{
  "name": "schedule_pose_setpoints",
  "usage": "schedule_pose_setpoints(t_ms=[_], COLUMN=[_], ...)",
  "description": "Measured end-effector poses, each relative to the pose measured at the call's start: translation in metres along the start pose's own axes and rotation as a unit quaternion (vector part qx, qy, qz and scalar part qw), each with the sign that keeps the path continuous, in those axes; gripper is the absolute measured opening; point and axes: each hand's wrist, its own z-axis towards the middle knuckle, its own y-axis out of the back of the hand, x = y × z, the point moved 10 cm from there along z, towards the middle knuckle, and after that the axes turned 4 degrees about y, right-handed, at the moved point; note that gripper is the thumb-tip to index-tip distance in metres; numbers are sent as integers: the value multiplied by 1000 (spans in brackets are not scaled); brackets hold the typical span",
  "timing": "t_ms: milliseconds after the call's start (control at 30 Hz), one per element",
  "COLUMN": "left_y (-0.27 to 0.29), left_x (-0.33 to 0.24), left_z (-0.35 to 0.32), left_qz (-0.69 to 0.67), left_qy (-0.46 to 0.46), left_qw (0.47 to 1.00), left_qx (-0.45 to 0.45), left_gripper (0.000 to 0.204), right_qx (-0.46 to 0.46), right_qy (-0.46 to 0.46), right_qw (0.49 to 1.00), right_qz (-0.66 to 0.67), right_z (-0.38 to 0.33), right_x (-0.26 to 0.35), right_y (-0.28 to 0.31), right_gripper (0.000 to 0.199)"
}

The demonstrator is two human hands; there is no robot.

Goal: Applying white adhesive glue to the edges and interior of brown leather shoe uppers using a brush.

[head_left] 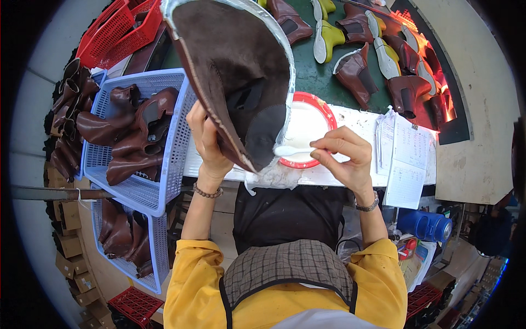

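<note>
My left hand [208, 142] grips a brown leather boot upper [230, 60] by its side, fingers behind it, holding it tilted with its dark lining showing. White paste coats the upper's curved right edge. Between thumb and fingers, my right hand [348, 162] pinches a small white brush [296, 151], its head covered in paste and touching that edge near the upper's lower tip. Below the brush sits a round tub with a red rim [331, 116], holding white glue [304, 125]. Part of the tub is hidden behind the upper.
Blue plastic baskets [164, 186] at the left hold several brown boot uppers [134, 140]. Red crates [112, 38] stand behind them. Across the green table [323, 82] lie boot uppers and olive-yellow shoe lasts [327, 41]. Written sheets [408, 159] and a blue bottle [424, 225] are at the right.
</note>
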Motion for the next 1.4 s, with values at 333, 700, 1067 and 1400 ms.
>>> schedule_pose_setpoints(t_ms=[333,700,1067,1400], left_y=[11,54,47,19], left_x=[17,83,74,59], left_z=[4,-63,-65,-95], left_qz=[-297,-530,-634,-651], left_qy=[156,385,380,435], left_qw=[939,730,653,566], left_qx=[79,194,164,260], left_gripper=[92,74,94,93], right_qx=[-53,27,-2,-1], right_qy=[-120,-153,-169,86], right_qw=[985,948,953,994], right_qz=[-110,-278,-252,-73], right_z=[-11,-38,-49,62], right_x=[-45,-85,-98,-1], right_y=[27,33,48,24], right_gripper=[12,15,16,13])
